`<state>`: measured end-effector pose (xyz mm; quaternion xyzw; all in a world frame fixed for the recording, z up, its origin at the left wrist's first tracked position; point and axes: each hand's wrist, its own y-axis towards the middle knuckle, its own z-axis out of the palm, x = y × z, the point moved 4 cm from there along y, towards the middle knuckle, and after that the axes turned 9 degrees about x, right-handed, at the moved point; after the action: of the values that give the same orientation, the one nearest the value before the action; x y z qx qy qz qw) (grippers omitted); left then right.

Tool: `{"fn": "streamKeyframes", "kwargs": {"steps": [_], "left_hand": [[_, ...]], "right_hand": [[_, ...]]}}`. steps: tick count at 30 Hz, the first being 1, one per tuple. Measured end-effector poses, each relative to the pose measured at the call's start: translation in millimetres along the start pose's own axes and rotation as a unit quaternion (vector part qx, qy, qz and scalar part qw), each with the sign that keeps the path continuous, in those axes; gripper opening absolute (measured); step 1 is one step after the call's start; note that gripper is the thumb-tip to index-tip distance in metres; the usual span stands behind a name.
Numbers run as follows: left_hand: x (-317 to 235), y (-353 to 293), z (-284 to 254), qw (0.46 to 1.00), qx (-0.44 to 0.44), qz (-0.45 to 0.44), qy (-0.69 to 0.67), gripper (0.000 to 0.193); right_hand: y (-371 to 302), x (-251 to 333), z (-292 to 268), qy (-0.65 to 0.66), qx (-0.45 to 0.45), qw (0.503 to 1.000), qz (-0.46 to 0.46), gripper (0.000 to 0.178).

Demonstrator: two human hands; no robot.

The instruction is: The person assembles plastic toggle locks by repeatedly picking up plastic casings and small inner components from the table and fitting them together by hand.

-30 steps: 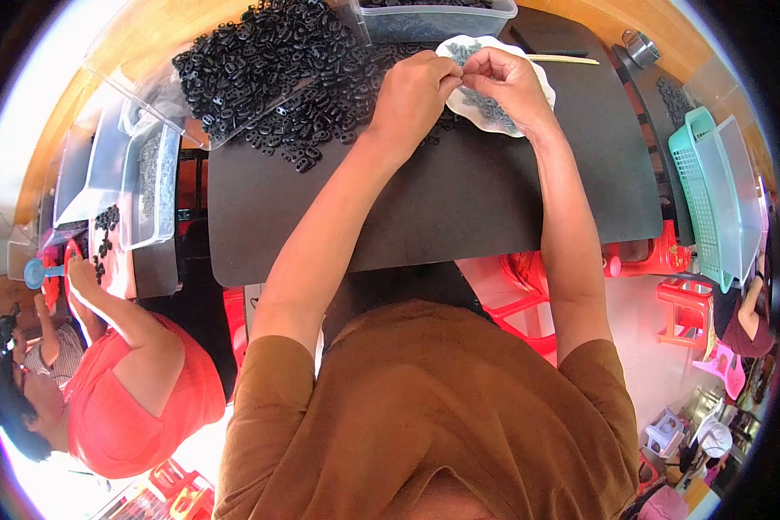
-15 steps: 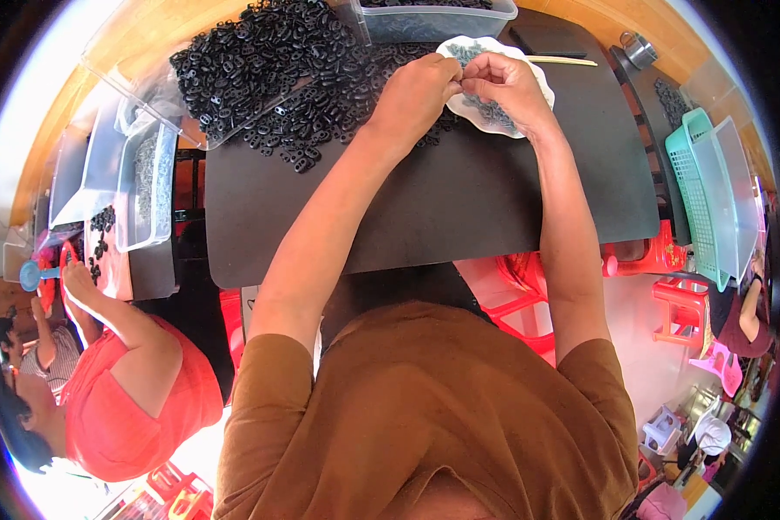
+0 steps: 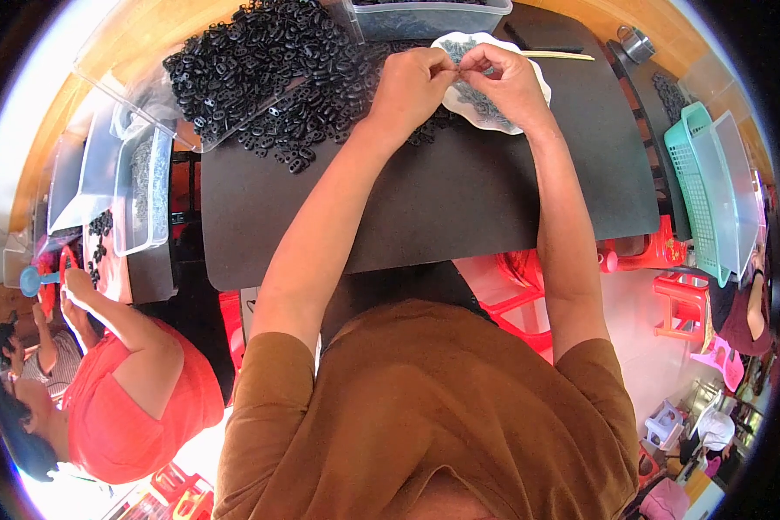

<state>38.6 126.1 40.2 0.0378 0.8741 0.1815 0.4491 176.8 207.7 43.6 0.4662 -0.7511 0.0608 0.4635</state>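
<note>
Both of my hands meet at the far side of the dark table (image 3: 373, 212), over the left part of a white scalloped dish (image 3: 539, 89). My left hand (image 3: 414, 85) is closed, thumb and fingers pinched together; whatever it grips is too small to name. Fingertips of my right hand (image 3: 504, 82) pinch close against the left ones, above the dish. Small grey pieces (image 3: 484, 106) lie in the dish. Left of my hands spreads a large heap of small black oval plastic parts with holes (image 3: 260, 74), some of them beside my left wrist.
A clear plastic bin (image 3: 433, 21) stands behind the dish. Pale sticks (image 3: 559, 55) lie to its right. A metal cup (image 3: 635, 45) and a green basket (image 3: 698, 191) are at the right. On the left, a person in red (image 3: 152, 399) works near clear tubs (image 3: 143, 191). Red stools (image 3: 516, 303) stand below.
The view has shifted slightly. My hands stay together over the dish, with the fingertips a little changed in their pinch.
</note>
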Motion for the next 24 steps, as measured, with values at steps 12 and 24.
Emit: {"fn": "streamKeyframes", "kwargs": {"steps": [12, 24], "left_hand": [[-12.0, 0.9, 1.5, 0.979, -0.024, 0.138, 0.149, 0.013], [-6.0, 7.6, 0.8, 0.998, 0.023, 0.007, 0.060, 0.016]], "right_hand": [[-3.2, 12.3, 0.8, -0.146, -0.012, 0.989, -0.002, 0.013], [-2.5, 19.1, 1.2, -0.152, -0.040, 0.986, -0.059, 0.014]]}}
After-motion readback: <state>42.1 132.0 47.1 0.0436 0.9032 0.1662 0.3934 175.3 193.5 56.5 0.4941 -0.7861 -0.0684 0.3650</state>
